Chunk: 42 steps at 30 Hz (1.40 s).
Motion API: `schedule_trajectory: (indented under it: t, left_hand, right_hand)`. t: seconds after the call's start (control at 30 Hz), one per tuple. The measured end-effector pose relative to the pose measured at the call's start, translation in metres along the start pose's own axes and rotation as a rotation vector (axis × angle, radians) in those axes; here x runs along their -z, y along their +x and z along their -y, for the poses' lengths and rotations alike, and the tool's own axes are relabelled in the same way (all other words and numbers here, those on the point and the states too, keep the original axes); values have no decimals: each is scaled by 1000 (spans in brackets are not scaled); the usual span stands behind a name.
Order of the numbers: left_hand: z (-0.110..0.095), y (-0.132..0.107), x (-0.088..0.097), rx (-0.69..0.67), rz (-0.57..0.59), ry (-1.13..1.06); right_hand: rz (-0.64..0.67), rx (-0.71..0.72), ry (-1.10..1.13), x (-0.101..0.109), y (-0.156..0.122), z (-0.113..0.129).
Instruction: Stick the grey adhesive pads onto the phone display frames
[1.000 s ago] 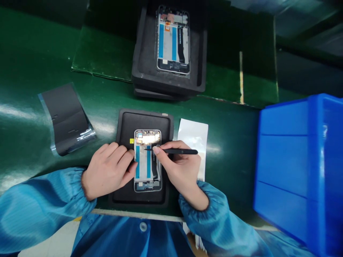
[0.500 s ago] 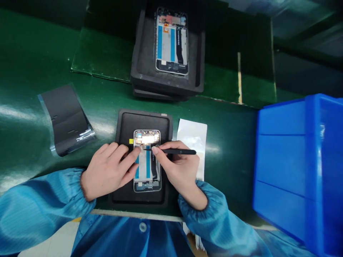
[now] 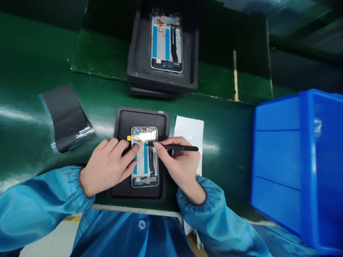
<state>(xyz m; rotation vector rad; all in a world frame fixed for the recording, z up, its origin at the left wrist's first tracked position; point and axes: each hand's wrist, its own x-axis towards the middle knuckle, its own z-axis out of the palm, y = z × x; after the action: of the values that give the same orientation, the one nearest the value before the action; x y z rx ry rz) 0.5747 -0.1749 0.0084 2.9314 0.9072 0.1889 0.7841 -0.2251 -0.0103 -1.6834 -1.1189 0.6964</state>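
An opened smartphone (image 3: 140,164) lies in a shallow black tray (image 3: 122,121), its circuit board (image 3: 147,136) showing at the top and blue strips running down its middle. My left hand (image 3: 108,164) rests over the phone's left side, the index fingertip pressing just below the board. Its fingers are apart and grip nothing. In my right hand (image 3: 182,164) is a pair of black tweezers (image 3: 179,147), held like a pen over the phone's right edge. The tweezers' tip points left, close to my left index fingertip; whether it touches the phone I cannot tell.
Behind, stacked black trays (image 3: 163,80) carry another opened phone (image 3: 162,44). A dark film sheet (image 3: 65,117) lies at left, a white sheet (image 3: 190,130) beside my right hand. A small yellow tab (image 3: 129,138) shows by the phone. Blue bins (image 3: 278,153) stand at right.
The tweezers' tip has shifted slightly right, away from my left fingertip. My left index finger stays on the phone. The whole view has moved a little.
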Motion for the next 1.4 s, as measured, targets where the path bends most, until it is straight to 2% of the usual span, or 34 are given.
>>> schedule_trajectory:
  t: [0.3,0.63,0.93,1.17,1.4]
  left_hand:
    - [0,7,4,-20,46,37]
    - [-5,-6,-3,-45,-110,26]
    - [-10,-6,-3,54,-106,70]
    - [-11,-5,-1,91,-42,60]
    - [-10,-9,-3,22,-136,84]
  right_hand:
    - [0,-30,119,-2,1,-4]
    - [-2,-20,184,-4,1,-10]
    - [7,-25,168,-4,1,-9]
    - [16,-17,189,-5,2,-8]
    - [2,-11,201,-6,3,-9]
